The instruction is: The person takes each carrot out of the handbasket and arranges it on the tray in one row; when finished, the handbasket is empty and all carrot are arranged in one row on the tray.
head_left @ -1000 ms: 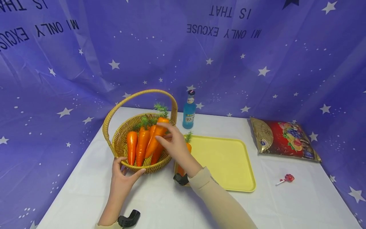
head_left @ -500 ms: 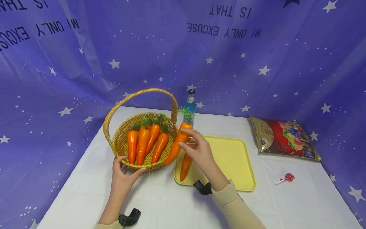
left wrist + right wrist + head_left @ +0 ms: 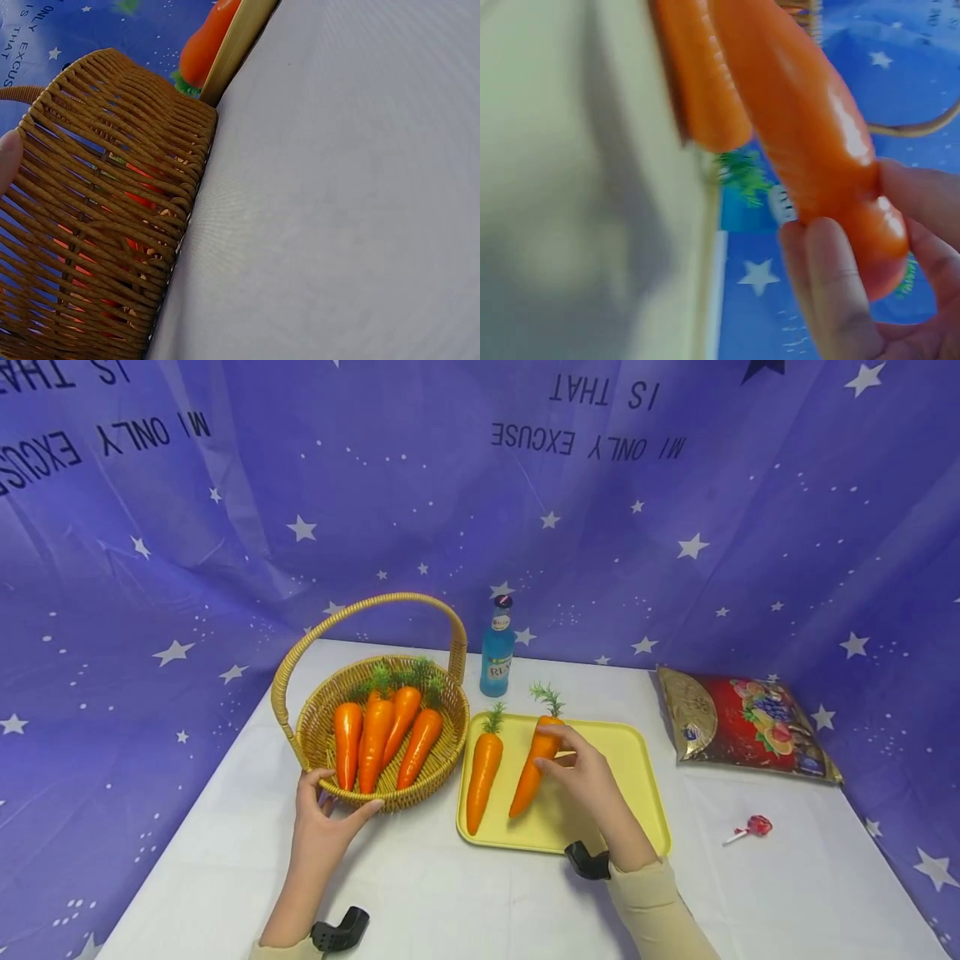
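Since the frame half a second ago, the held carrot [image 3: 531,777] has moved rightward from beside the basket [image 3: 427,792] to the yellow tray [image 3: 622,760], uncovering the lying carrot [image 3: 484,781] and the bottle [image 3: 497,653]. The right hand [image 3: 588,777] pinches the held carrot near its leafy end, while the left hand [image 3: 327,828] grips the basket's front rim. More carrots [image 3: 375,747] rest inside the basket.

The glossy skin and off-centre hold could let the held carrot twist if thumb and fingers loosen unevenly; it might then roll against the lying carrot. Too much downward push from the left hand could tip the basket on the tabletop [image 3: 442,902].

The head view gives the layout, but not whether the held carrot's tip touches the tray. The right wrist view shows thumb and fingers on opposite sides of the carrot, with a shadow across the tray. The left wrist view reveals orange through gaps in the weave, though only one fingertip of that hand.
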The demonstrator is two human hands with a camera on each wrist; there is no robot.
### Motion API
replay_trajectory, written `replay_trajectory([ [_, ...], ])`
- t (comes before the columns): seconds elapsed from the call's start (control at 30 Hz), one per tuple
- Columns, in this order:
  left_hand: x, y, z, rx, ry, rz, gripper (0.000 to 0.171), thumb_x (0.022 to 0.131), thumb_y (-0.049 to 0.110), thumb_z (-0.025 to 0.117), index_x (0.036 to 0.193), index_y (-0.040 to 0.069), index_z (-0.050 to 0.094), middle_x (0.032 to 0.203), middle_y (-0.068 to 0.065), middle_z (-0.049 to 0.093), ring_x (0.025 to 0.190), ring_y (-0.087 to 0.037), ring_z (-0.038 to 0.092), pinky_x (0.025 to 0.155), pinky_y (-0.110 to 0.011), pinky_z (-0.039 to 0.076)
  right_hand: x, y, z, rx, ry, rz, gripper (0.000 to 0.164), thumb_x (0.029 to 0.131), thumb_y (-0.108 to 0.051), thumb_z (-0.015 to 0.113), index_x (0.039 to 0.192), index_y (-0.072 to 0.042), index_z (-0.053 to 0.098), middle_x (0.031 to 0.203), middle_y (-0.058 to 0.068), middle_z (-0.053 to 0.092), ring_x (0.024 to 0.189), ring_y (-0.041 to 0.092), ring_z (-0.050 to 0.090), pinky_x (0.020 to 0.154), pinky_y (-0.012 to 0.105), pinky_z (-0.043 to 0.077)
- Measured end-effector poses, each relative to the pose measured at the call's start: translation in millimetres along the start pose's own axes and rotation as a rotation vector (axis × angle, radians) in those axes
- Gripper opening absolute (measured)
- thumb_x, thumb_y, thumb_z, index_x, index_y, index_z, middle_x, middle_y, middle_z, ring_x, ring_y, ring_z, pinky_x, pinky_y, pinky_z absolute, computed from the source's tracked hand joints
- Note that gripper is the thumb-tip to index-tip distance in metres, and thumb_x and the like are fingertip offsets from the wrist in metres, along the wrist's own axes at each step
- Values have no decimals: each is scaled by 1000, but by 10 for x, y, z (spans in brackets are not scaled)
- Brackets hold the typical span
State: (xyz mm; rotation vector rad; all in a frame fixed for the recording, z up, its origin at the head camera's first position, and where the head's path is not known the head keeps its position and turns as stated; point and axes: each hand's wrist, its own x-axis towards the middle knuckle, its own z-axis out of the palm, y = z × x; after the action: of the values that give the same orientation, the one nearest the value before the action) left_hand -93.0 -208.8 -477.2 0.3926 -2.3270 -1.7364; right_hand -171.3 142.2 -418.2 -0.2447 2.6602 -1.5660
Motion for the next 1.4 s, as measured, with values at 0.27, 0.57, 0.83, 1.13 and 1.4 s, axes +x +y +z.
replay_trajectory([
  [0.27,-15,-1,2,2,0,11,87,74,28,86,134,5,28,151,-17,16,138,-38,23,113,-48,28,47,230,179,-116,-113,97,38,89,-15,70,124,-22,61,105,5,63,86,22,57,70,33,51],
  [0.57,-15,-19,6,-11,3,17,86,73,25,86,133,5,28,149,-16,18,137,-37,25,113,-48,28,145,101,414,-288,-158,44,42,88,-22,71,130,-22,61,124,8,61,93,24,57,76,37,50],
  [0.83,-12,-10,17,-5,3,21,85,73,28,86,132,5,29,148,-16,20,136,-39,27,113,-49,28,151,36,487,-292,-165,74,64,89,-25,70,146,-32,42,137,10,53,90,22,58,69,33,51],
  [1.13,-6,-21,3,-8,12,28,85,73,26,86,132,4,29,147,-16,21,136,-37,27,112,-48,29,137,51,501,-225,-189,76,65,89,-24,72,146,-24,42,132,10,56,106,24,58,84,39,52],
  [1.4,2,-34,-2,-16,9,25,85,73,25,86,133,4,29,152,-16,15,135,-39,27,113,-48,28,143,7,494,-267,-178,73,62,88,-24,71,144,-20,45,134,10,55,116,27,54,95,46,47],
])
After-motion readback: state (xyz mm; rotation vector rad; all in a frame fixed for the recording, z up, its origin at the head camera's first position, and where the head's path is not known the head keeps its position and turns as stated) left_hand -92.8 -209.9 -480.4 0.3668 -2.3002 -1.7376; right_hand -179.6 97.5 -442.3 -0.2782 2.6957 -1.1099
